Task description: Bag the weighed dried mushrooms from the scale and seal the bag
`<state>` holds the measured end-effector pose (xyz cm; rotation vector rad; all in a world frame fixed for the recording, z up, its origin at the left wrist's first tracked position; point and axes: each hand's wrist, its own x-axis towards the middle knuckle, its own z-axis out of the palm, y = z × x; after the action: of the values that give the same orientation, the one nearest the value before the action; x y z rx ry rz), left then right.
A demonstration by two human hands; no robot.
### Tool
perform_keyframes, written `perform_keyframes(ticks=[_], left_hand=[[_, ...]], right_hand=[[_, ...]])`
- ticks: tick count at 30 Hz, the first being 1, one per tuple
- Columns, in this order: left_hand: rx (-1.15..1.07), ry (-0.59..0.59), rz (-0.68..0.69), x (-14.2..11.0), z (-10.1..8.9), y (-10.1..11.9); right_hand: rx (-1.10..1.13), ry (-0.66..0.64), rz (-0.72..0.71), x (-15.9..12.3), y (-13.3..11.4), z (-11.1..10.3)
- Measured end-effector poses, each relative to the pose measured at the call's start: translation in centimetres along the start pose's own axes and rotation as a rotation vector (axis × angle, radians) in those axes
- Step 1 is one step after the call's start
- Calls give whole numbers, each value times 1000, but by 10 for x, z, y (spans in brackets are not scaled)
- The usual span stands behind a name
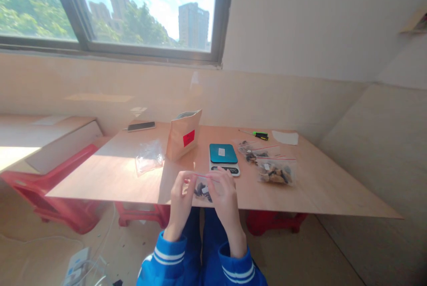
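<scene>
Both hands pinch the red-edged top of a clear zip bag with dark dried pieces and a small white label inside, at the table's front edge. My left hand grips the bag's top at its left side. On the right side of the same edge, my right hand has its fingers closed. Just beyond the hands lies a kitchen scale with a teal top and a white label on it; my right fingers partly cover its front. A brown paper pouch with a red label stands upright to the left, its top open.
Filled zip bags lie right of the scale, with a screwdriver and white paper behind them. Empty-looking clear bags and a phone are on the left. Red stools stand under the table.
</scene>
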<state>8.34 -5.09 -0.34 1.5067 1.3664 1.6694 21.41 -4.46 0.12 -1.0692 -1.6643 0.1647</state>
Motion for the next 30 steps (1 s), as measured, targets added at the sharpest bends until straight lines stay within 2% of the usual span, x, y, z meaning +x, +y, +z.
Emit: perform_keyframes(ticks=[7, 18, 24, 30], left_hand=[[-89, -114, -38, 0, -1, 4], [-85, -87, -9, 3, -1, 1], [-83, -92, 35, 4, -2, -2], [-66, -101, 24, 4, -4, 1]], right_hand=[[88, -37, 52, 2, -1, -8], [115, -59, 27, 0, 1, -8], [96, -34, -4, 0, 4, -7], [67, -15, -16, 0, 5, -7]])
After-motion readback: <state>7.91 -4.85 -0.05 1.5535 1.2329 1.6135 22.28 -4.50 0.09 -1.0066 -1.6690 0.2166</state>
